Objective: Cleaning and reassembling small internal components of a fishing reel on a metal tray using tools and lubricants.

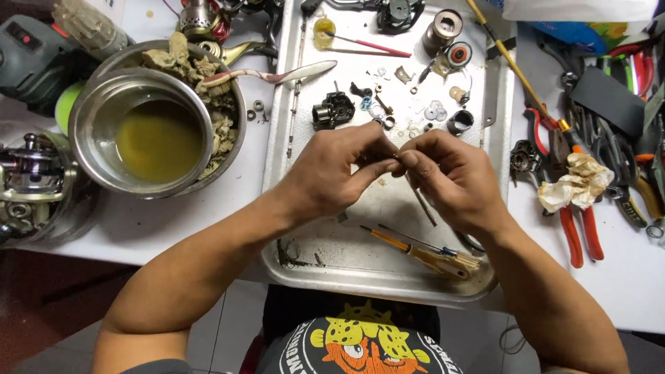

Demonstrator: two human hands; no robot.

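Note:
Above a metal tray my two hands meet at the fingertips. My left hand pinches one end of a thin metal rod. My right hand grips the same rod, which slants down and to the right out of my fingers. Just beyond my hands, several small reel parts lie on the tray: a black housing, washers and a small black cup. A small brush lies on the tray near its front edge.
A steel bowl of yellowish liquid with dirty rags stands at the left. A metal reel spool sits at the far left. Red-handled pliers, a crumpled tissue and several tools lie at the right.

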